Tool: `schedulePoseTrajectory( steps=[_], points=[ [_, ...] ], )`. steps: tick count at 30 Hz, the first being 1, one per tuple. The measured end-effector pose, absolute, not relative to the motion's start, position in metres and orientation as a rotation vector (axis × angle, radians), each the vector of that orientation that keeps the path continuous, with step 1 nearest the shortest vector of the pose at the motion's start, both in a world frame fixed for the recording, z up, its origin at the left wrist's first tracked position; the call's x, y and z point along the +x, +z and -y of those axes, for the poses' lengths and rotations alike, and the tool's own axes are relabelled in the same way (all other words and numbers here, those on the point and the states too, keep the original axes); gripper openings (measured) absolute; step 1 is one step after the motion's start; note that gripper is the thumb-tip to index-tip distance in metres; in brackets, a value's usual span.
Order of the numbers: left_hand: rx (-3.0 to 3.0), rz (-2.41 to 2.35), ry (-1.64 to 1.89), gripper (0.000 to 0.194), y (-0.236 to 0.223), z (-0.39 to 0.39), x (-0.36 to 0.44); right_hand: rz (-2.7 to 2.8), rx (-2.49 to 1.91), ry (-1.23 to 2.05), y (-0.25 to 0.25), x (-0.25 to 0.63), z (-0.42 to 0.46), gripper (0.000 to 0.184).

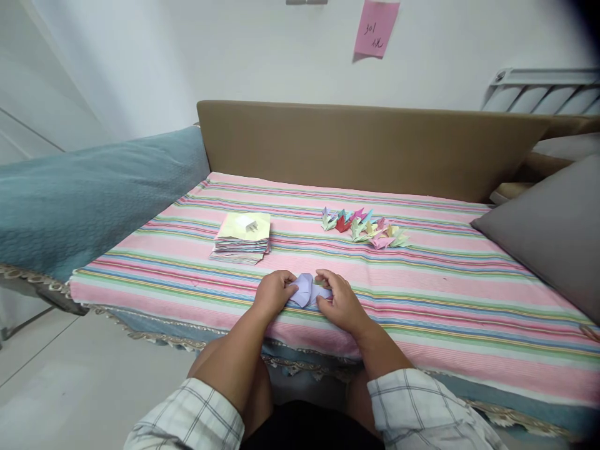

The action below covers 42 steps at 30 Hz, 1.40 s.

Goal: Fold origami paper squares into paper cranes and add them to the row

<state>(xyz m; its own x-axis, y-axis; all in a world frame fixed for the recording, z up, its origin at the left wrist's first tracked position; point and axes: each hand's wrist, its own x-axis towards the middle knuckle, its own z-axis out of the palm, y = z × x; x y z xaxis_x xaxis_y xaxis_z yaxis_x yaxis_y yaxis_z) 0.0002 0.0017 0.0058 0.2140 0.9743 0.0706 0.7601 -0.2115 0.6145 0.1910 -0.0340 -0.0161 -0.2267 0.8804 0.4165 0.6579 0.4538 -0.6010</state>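
Observation:
A partly folded sheet of lilac origami paper (304,290) is between my two hands, just above the striped cloth. My left hand (274,295) pinches its left side between thumb and fingers. On the other side, my right hand (341,302) has its thumb and fingertips curled around the right edge. Beyond my left hand stands a stack of square coloured paper (244,236) with a yellow sheet on top. A small white folded piece (247,223) lies on that stack. Several folded paper cranes (363,228) in mixed colours sit in a cluster beyond my right hand.
The pink striped cloth (440,281) covers a sofa seat with a brown backrest (356,147) behind. A blue-covered armrest (103,187) is at left and a grey cushion (553,231) at right. A pink note (376,28) hangs on the wall.

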Motion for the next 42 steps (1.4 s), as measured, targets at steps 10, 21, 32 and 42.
schedulePoseTrajectory(
  steps=[10,21,32,42],
  points=[
    [2.186,-1.574,0.698,0.024,-0.001,-0.004,-0.006,2.096,-1.441,0.322,-0.024,0.188,0.025,0.020],
    [2.246,-1.483,0.835,0.021,0.010,0.026,-0.004,2.103,-1.443,0.325,-0.023,0.188,0.024,0.019],
    [2.387,-1.383,0.621,0.045,0.001,0.025,0.003,2.125,-1.481,0.330,-0.018,0.185,0.027,0.023],
    [2.383,-1.368,0.527,0.021,-0.001,0.024,0.003,2.120,-1.460,0.366,-0.019,0.187,0.026,0.023]
  ],
)
